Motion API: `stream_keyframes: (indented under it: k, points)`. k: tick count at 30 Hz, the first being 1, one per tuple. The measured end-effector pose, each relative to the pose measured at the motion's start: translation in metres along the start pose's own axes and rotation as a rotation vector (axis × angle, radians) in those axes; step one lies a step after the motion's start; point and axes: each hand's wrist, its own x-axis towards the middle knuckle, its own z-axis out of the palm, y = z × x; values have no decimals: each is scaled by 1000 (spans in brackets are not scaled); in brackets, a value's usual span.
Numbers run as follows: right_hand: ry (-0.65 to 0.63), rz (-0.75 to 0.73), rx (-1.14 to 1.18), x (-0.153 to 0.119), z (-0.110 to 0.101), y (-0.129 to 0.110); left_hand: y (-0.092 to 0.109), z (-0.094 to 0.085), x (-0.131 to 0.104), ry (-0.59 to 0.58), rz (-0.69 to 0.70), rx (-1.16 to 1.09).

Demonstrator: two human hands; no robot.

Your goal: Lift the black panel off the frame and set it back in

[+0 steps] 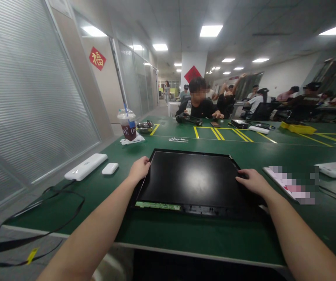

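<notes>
A black flat display panel (176,179) lies face up on the green table in front of me. A thin black frame surrounds its dark screen, and a green circuit board strip (158,205) shows along the left half of its near edge. My left hand (139,169) is closed around the panel's left edge near the far corner. At the right edge, my right hand (253,181) grips the frame with its thumb toward the screen; some of its fingers are hidden.
Left of the panel are a white power bank (86,166), a small white case (110,168) and black cables. A drink cup (127,124) stands on tissue behind. To the right lie a phone-like object (287,184) and a white box (334,169). A person sits across the table (197,234).
</notes>
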Motion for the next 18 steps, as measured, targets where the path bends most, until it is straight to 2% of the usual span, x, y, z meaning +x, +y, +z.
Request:
stream_keyframes:
  k: [4, 11, 18]
  points:
    - [-12, -16, 27, -2, 0, -3, -3, -4, 2, 14, -42, -200]
    - [0, -5, 71, -3, 1, -5, 4, -7, -4, -103, -287, -667]
    - [-43, -11, 51, -4, -3, -9, 7, -9, -5, -167, -412, -917]
